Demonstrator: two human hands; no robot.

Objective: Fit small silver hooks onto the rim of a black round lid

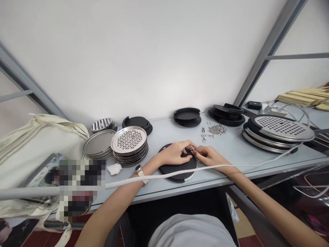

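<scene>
A round black plate (176,171) with a bright metal edge on its right lies flat near the table's front. Over it rests my left hand (177,152), its fingers curled in at the plate's upper right rim. My right hand (209,157) meets them there, thumb and fingertips pinched together. Something small and shiny shows between the fingertips, too small to name. Just behind the hands lies a pile of small wire clips (217,129), with several loose ones beside it.
Left stand stacked metal grater discs (130,140), plain metal discs (100,144) and a crumpled white wad (114,169). Black plates (187,116) are stacked along the wall. Grater discs with black rims (280,128) are piled right. A white cable (159,176) crosses before my arms.
</scene>
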